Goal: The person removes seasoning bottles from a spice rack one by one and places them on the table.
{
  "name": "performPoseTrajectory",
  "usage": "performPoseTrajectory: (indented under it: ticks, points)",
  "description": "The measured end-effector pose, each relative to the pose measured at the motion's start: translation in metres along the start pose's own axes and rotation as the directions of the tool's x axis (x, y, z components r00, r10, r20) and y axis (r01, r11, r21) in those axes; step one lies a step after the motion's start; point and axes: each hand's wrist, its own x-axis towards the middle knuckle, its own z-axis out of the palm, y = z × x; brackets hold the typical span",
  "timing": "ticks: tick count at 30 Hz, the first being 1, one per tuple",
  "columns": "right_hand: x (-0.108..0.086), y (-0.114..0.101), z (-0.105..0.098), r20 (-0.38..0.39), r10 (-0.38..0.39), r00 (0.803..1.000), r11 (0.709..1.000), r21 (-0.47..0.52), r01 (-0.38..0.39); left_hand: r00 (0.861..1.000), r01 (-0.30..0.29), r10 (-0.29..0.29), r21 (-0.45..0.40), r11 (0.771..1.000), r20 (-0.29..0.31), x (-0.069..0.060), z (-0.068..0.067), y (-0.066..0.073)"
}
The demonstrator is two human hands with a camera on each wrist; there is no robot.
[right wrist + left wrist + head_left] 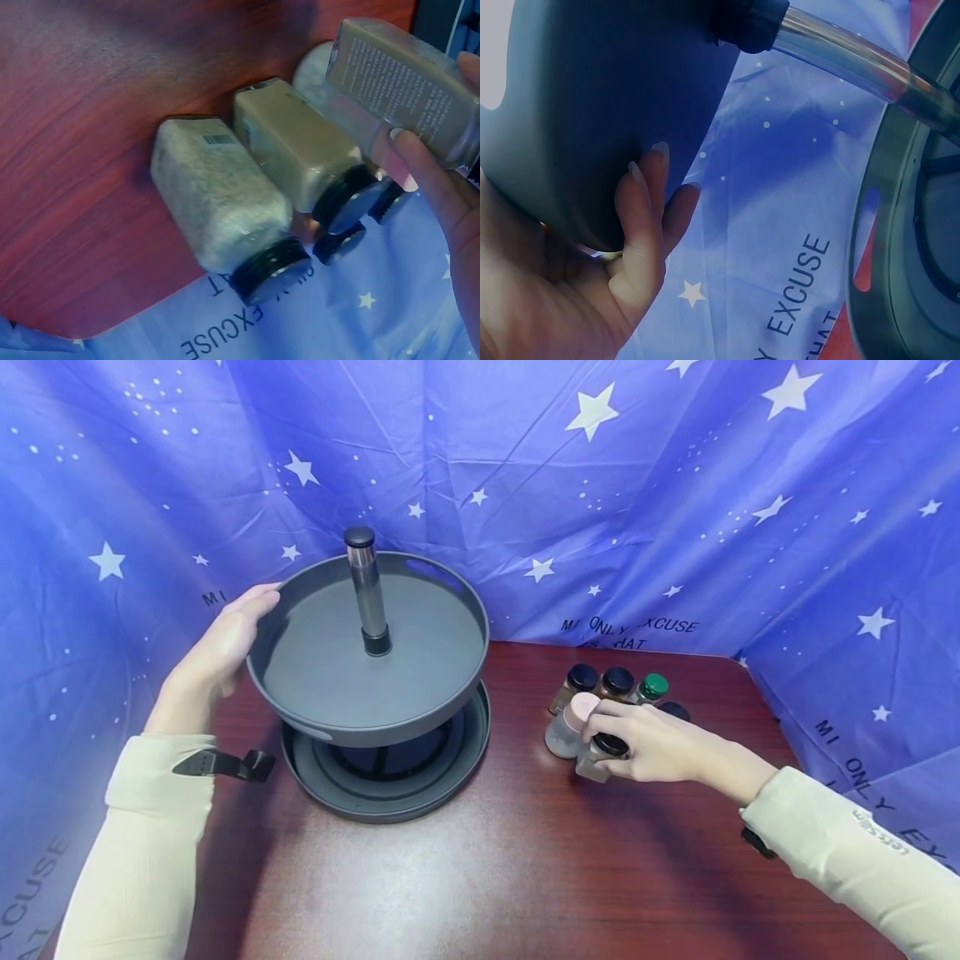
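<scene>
A dark grey two-tier round tray (330, 693) stands at the left, with a metal post (368, 597) rising from its upper tier. My left hand (225, 643) grips the upper tier's left rim; in the left wrist view its fingers (641, 217) bend against the underside. At the right, my right hand (660, 743) holds a square spice jar (405, 86) with a black lid between thumb and fingers. Right beside that jar is a clear shaker (562, 737) with a pale pink lid. Whether the held jar touches the table is hard to tell.
Behind the right hand stand more jars: black-lidded ones (617, 683) and a green-lidded one (652, 688). The right wrist view shows a jar of pale flakes (217, 195) and a jar of tan powder (296, 142). A blue star-printed cloth (525, 485) hangs around the reddish-brown table (487, 877).
</scene>
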Motion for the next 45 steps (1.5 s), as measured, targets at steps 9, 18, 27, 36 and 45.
performPoseTrajectory:
  ticks: [9, 18, 27, 36, 45]
  points:
    - [-0.006, 0.006, 0.013, 0.068, -0.003, 0.998, 0.999, 0.033, 0.001, 1.0, -0.003, 0.003, 0.013, 1.0, 0.002, 0.0, 0.001, -0.001]
    - [-0.012, 0.006, 0.028, 0.077, -0.053, 0.996, 0.997, -0.046, 0.056, 1.0, 0.015, -0.016, 0.03, 0.999, 0.005, 0.001, 0.001, -0.002]
    - [-0.017, 0.009, 0.033, 0.019, -0.087, 0.996, 0.994, -0.058, 0.088, 1.0, 0.013, -0.014, 0.013, 1.0, 0.012, 0.002, 0.002, 0.001]
    - [-0.019, 0.014, 0.035, -0.029, -0.084, 0.996, 0.992, -0.097, 0.081, 1.0, 0.014, -0.014, 0.009, 1.0, 0.009, 0.002, 0.001, 0.001]
    - [-0.019, 0.015, 0.036, -0.021, -0.068, 0.997, 0.986, -0.152, 0.064, 1.0, 0.03, -0.03, 0.019, 0.999, 0.008, 0.002, -0.001, -0.001]
